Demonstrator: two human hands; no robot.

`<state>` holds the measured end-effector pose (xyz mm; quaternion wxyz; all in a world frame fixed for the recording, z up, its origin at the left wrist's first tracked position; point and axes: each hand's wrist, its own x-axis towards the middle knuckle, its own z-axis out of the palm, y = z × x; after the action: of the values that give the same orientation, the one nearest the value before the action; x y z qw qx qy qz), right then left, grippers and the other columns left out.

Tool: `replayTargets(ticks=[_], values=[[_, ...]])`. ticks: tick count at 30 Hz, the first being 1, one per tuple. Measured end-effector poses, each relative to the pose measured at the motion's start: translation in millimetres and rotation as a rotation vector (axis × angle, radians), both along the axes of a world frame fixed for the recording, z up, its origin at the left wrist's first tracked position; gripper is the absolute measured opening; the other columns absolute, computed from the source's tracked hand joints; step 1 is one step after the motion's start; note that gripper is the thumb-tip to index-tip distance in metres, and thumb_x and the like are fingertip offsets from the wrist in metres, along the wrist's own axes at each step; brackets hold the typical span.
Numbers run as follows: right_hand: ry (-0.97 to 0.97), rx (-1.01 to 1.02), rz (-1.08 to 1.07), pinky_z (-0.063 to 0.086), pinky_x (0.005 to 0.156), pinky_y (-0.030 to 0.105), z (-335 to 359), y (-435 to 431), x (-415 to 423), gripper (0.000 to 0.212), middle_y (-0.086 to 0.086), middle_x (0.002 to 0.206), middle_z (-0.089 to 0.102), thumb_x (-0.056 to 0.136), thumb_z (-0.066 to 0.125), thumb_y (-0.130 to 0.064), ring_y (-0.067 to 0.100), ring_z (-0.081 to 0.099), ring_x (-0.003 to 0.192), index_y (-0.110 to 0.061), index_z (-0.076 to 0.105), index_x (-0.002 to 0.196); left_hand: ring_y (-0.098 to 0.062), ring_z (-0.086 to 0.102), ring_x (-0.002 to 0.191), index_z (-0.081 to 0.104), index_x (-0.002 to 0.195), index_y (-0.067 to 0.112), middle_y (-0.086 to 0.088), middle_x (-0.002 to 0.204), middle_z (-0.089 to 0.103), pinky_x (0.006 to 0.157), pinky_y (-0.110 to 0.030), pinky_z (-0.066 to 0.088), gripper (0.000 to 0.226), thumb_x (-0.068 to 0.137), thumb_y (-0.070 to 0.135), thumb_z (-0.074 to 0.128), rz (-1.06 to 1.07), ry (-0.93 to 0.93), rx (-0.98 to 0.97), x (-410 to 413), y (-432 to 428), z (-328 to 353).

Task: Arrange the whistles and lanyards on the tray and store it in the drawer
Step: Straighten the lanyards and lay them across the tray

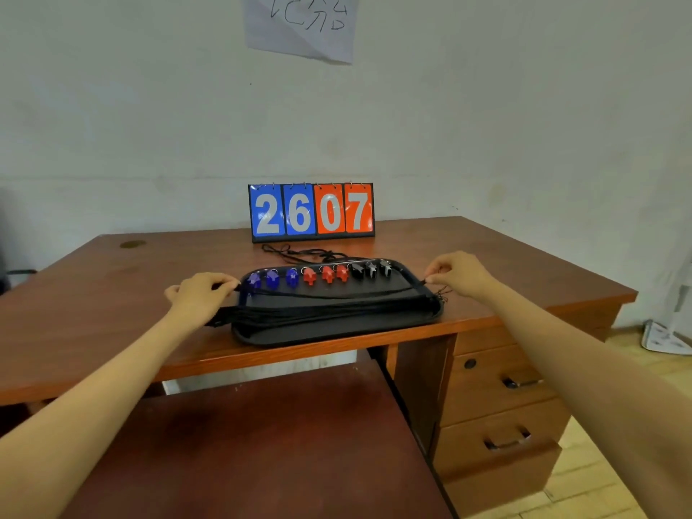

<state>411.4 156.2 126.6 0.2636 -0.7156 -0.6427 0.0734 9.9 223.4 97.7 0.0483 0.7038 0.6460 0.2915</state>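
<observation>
A black tray [337, 331] lies on the wooden desk near its front edge. Along its far side stands a row of whistles: three blue whistles [272, 279], three red whistles [326, 274], three black whistles [370, 269]. Several black lanyards [322, 312] lie stretched lengthwise across the tray in a bundle. One lanyard [329, 295] is held taut above them: my left hand [200, 295] pinches its left end at the tray's left rim, and my right hand [458, 273] pinches its right end at the right rim. More loose cord [296, 252] lies behind the tray.
A flip scoreboard [311, 212] reading 2607 stands at the back of the desk [112, 294] against the wall. Closed drawers [501, 383] with handles sit under the desk's right side. A lower dark red surface [262, 443] is in front of me.
</observation>
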Motion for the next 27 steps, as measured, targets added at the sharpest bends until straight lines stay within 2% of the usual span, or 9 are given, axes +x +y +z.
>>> replayTargets(ticks=[3,5,10,13,16,20,23,27], values=[[-0.018,-0.032,-0.008,0.044,0.084,0.03,-7.9,-2.1,1.6,0.008,0.006,0.103,0.069,0.086,0.066,-0.018,0.018,0.058,0.093,-0.013,0.069,0.09,-0.027,0.051,0.115,0.065,0.112,0.027,0.0,0.117,0.065,0.1,-0.04,0.026,0.03,0.097,0.035,0.04,-0.011,0.023,-0.033,-1.0,-8.0,-4.3],[-0.045,-0.062,-0.022,0.049,0.09,0.039,-11.8,-2.5,3.3,0.004,0.004,0.1,0.069,0.085,0.066,-0.022,0.021,0.061,0.097,-0.021,0.066,0.081,-0.026,0.05,0.114,0.065,0.108,0.028,0.001,0.115,0.065,0.1,-0.04,0.025,0.028,0.097,0.035,0.04,-0.026,0.04,-0.058,-1.7,-11.4,-7.8],[-0.107,-0.093,-0.071,0.048,0.092,0.048,-18.6,-2.2,3.6,0.021,-0.005,0.091,0.068,0.084,0.065,-0.026,0.019,0.062,0.092,-0.035,0.057,0.067,-0.023,0.051,0.109,0.065,0.099,0.033,0.003,0.107,0.065,0.099,-0.04,0.024,0.022,0.095,0.036,0.044,-0.042,0.074,-0.069,-2.5,-13.3,-11.8],[-0.144,-0.119,-0.078,0.043,0.097,0.051,-18.0,-4.6,4.6,0.006,-0.004,0.099,0.066,0.087,0.062,-0.03,0.021,0.059,0.102,-0.032,0.063,0.082,-0.023,0.049,0.11,0.069,0.094,0.032,0.002,0.105,0.065,0.1,-0.041,0.023,0.021,0.093,0.035,0.049,-0.034,0.045,-0.018,-1.1,-15.5,-11.9],[-0.186,-0.101,-0.055,0.038,0.102,0.051,-17.2,-3.9,4.1,0.019,-0.001,0.116,0.065,0.089,0.058,-0.032,0.023,0.055,0.114,-0.028,0.065,0.107,-0.024,0.042,0.122,0.069,0.103,0.032,0.001,0.123,0.058,0.103,-0.044,0.019,0.024,0.09,0.041,0.051,-0.051,0.079,0.048,-1.7,-14.6,-13.7],[-0.298,-0.077,0.01,0.032,0.105,0.049,-20.4,-1.8,-3.2,0.023,-0.002,0.123,0.063,0.093,0.054,-0.029,0.022,0.052,0.117,-0.027,0.066,0.112,-0.021,0.037,0.129,0.063,0.114,0.034,0.005,0.13,0.055,0.106,-0.046,0.014,0.032,0.091,0.049,0.045,-0.175,0.216,0.076,5.6,-14.2,-14.2],[-0.379,-0.111,0.039,0.024,0.107,0.052,-22.4,-2.3,-6.5,0.025,-0.003,0.125,0.061,0.094,0.051,-0.029,0.022,0.05,0.12,-0.027,0.064,0.116,-0.018,0.041,0.127,0.06,0.117,0.035,0.006,0.124,0.06,0.108,-0.049,0.01,0.038,0.091,0.054,0.041,-0.206,0.296,0.015,12.9,-16.1,-13.5],[-0.345,-0.042,0.042,0.026,0.106,0.051,-15.1,-1.9,-16.7,0.031,-0.001,0.126,0.061,0.095,0.049,-0.033,0.023,0.051,0.12,-0.025,0.059,0.123,-0.021,0.048,0.119,0.062,0.114,0.031,0.004,0.108,0.065,0.108,-0.05,0.011,0.042,0.09,0.056,0.038,-0.145,0.29,0.061,19.1,-16.1,-11.5]])
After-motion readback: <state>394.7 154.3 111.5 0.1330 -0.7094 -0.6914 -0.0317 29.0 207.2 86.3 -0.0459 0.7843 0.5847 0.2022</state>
